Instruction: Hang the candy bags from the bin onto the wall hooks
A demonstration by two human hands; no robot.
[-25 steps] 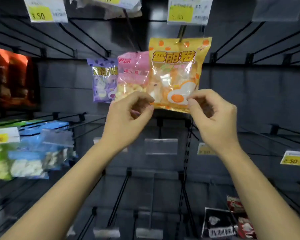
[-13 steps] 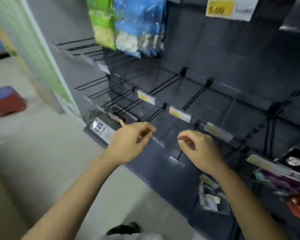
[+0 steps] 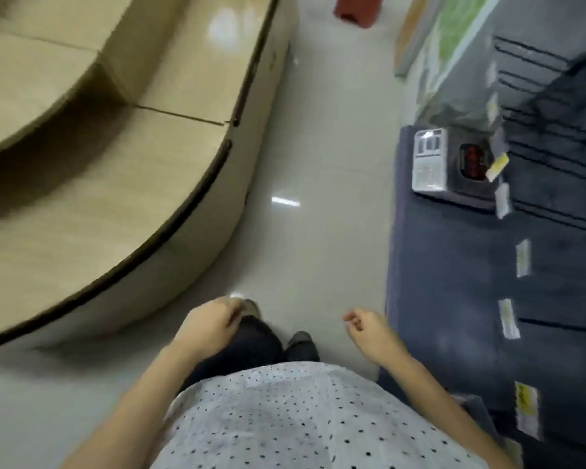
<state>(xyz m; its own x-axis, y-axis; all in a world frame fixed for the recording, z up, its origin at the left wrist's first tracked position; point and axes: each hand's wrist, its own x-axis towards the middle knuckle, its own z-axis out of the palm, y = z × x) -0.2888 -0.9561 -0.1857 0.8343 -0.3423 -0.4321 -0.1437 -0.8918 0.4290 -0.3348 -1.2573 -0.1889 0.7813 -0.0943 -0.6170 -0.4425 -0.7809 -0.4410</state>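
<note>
Grey shiny floor [image 3: 318,164] fills the middle. Near the bottom, the left hand [image 3: 214,324] and right hand [image 3: 374,333] hang low and apart. The fingers of both are loosely curled and hold nothing. Below them is a white dotted shirt [image 3: 301,418], and a dark shoe [image 3: 300,338] pokes out between the hands. On the right stands a dark rack [image 3: 437,282] with thin black hooks [image 3: 562,322] and small price tags [image 3: 523,264]. A silver pack [image 3: 430,160] lies on its low shelf. A curved tan worktop [image 3: 115,198] sits on the left. Where the candy bags are cannot be told.
</note>
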